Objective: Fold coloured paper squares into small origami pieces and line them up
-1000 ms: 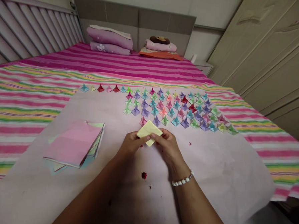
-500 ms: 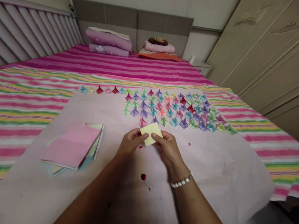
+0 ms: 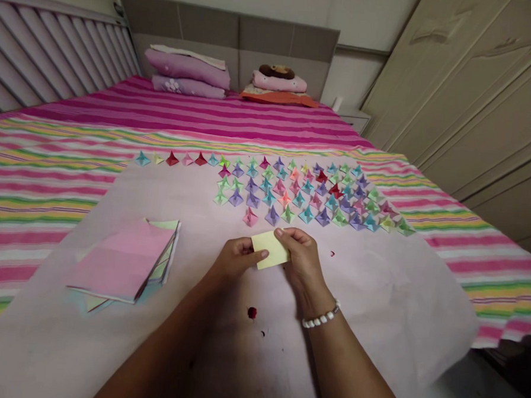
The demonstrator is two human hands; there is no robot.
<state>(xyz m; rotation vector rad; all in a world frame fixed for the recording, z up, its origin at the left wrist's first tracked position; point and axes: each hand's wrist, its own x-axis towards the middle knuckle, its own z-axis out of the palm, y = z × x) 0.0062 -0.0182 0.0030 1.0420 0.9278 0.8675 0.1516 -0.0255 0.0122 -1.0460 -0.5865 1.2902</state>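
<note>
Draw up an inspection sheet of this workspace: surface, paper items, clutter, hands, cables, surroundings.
Surface: pale sheet spread over a striped bedcover.
Paper items: yellow paper, held; paper stack, pink on top, at left; folded paper pieces in rows across the far part.
Clutter: dark red scrap and tiny bits on the sheet.
Hands: left hand and right hand both grip the yellow paper; beaded bracelet on the right wrist.
Cables: nothing seen.
Surroundings: headboard, folded bedding, slatted rail at left.

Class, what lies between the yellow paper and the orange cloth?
The head view shows rows of folded papers on a pale sheet, then the striped cover, between the yellow paper and the orange cloth.
</note>
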